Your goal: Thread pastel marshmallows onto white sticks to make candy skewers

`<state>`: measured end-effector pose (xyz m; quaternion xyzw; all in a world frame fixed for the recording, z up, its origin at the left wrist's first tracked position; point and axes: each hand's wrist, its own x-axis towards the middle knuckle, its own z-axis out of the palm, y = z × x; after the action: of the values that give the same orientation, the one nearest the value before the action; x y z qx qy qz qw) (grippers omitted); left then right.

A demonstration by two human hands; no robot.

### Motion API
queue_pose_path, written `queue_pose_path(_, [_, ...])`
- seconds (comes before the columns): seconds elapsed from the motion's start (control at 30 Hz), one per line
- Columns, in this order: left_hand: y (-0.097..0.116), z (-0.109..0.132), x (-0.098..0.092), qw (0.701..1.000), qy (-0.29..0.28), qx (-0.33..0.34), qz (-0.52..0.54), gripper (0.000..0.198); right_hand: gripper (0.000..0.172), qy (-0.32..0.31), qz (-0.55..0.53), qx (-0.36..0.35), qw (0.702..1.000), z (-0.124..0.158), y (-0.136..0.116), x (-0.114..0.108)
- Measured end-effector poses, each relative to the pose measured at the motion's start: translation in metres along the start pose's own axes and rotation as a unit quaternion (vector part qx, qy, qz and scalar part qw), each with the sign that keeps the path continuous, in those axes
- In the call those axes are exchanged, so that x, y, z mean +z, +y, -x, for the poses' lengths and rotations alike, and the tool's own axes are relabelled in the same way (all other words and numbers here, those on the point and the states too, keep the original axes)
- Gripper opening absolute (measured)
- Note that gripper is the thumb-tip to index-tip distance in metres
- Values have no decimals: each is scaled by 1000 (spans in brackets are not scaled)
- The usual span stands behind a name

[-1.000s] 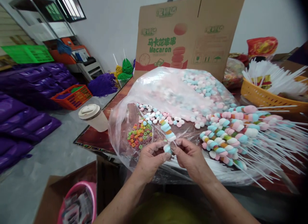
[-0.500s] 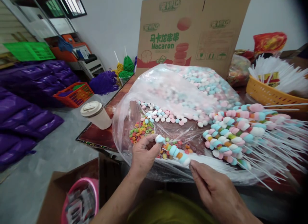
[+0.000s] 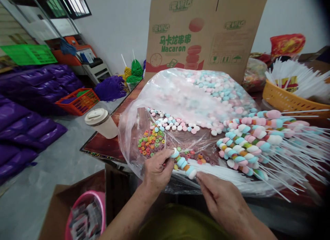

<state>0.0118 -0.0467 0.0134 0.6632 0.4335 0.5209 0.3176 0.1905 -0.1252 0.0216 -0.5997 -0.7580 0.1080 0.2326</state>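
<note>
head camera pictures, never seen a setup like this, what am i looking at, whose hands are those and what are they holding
There is no machine here, just a person's bare hands. Every picture comes from one camera worn on that person's head, looking forward and down.

The left hand pinches the far end of a candy skewer; the right hand grips its near end.

On the table lie ring candies, white sticks, a plastic bag of pastel candies and, at the right, a pile of loaded skewers. A cup stands at the left, a carton behind.
</note>
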Motion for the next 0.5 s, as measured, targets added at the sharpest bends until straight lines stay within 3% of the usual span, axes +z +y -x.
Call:
queue_pose_path(0.1, [-2, -1, -3, 999, -13, -36, 17, 24, 27, -21, -48, 23, 998, -5, -1, 5])
queue_pose_path(0.23, [1, -8, -4, 975, -44, -175, 132, 22, 27, -9, -92, 52, 994, -11, -2, 7])
queue_pose_path(0.3, [3, -13, 2, 943, 21, -240, 228, 18, 26, -10, -105, 56, 993, -13, -4, 8])
queue_pose_path(0.37, [4, -17, 12, 892, 96, -291, 332, 17, 25, -7, -114, 53, 992, -13, -7, 11])
queue_pose_path(0.43, [6, -20, 23, 841, 118, -334, 409, 18, 24, -4, -115, 50, 992, -13, -10, 15])
queue_pose_path(0.5, [10, -21, 32, 813, 110, -363, 441, 16, 23, -6, -109, 49, 993, -13, -13, 18])
